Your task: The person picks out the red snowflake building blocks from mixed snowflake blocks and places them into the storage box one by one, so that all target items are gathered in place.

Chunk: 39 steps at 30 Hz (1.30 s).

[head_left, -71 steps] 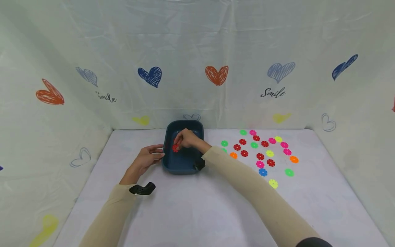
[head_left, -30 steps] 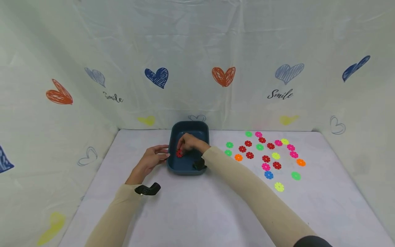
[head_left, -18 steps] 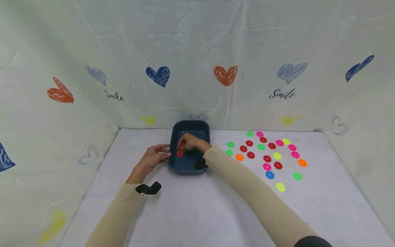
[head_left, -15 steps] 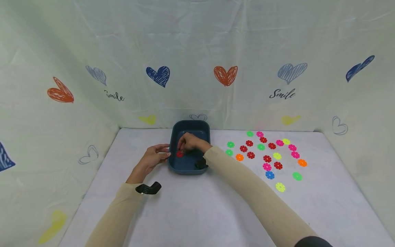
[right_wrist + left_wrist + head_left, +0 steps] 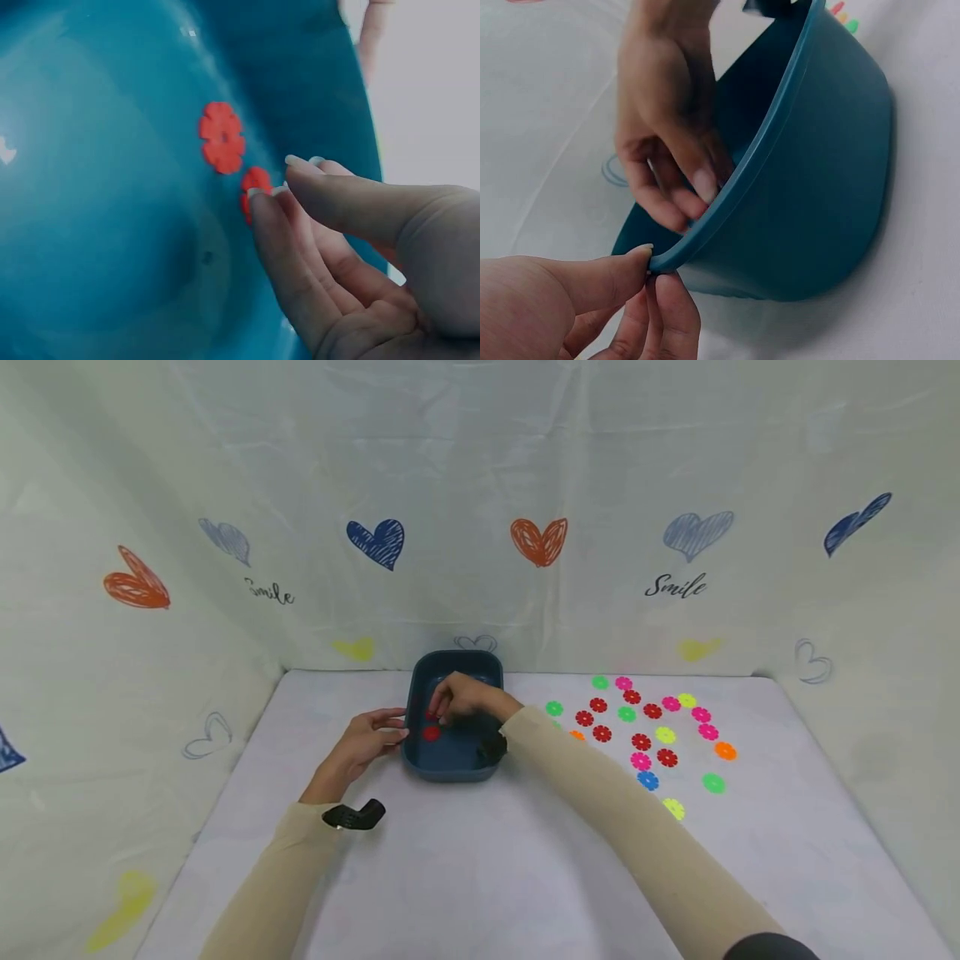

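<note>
A dark teal plastic tub [image 5: 453, 775] stands at the back of the table. My left hand [image 5: 362, 747] pinches its left rim between thumb and fingers, as the left wrist view shows at the tub's rim [image 5: 761, 150]. My right hand [image 5: 461, 695] reaches down inside the tub. Two red flower-shaped discs are on the tub's left side: one disc [image 5: 222, 138] lies flat on the bottom, the other disc [image 5: 256, 182] is right at the fingertips and partly hidden by them. In the right wrist view, the thumb and index finger stand apart with nothing pinched between them.
On the right of the white table [image 5: 480, 877] lie several scattered flower discs: red discs [image 5: 641, 742], pink ones, green ones, yellow ones, orange ones and a blue disc [image 5: 648, 780]. A white curtain [image 5: 465, 468] printed with hearts hangs close behind the tub.
My right hand has risen slightly from the disc it was at, and two red discs now show apart in the tub. The left hand keeps its hold on the rim.
</note>
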Motion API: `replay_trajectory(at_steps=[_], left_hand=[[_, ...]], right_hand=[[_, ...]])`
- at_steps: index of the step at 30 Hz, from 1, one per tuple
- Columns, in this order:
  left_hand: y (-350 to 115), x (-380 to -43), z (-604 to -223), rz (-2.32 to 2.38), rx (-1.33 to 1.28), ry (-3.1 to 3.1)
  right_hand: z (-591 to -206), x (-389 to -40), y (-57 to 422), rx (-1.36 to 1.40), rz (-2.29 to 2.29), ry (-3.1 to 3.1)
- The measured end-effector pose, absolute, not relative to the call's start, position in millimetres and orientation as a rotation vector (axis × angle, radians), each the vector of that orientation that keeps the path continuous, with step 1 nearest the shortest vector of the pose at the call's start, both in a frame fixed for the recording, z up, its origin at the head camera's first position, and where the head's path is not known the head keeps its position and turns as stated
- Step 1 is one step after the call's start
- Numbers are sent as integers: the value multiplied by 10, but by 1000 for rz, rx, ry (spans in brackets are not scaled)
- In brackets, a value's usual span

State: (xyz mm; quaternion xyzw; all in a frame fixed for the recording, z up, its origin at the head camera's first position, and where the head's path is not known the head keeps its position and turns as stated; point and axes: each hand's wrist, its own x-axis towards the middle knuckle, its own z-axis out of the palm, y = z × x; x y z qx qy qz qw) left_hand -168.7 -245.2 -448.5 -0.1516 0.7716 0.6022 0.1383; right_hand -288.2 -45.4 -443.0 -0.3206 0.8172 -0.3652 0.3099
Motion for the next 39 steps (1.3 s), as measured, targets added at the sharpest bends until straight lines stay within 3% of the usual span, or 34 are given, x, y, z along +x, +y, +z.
replay_trajectory(at_steps=[26,39], left_hand=[[-2483,-1659,-4529,1703,-451,2221],[-2468,-1687,-4494,1683,-412,2228]], right_hand=[[-4115,-2712,385,-880,-1082,2077],[-4007,-2709,926,-727,-1186,2118]])
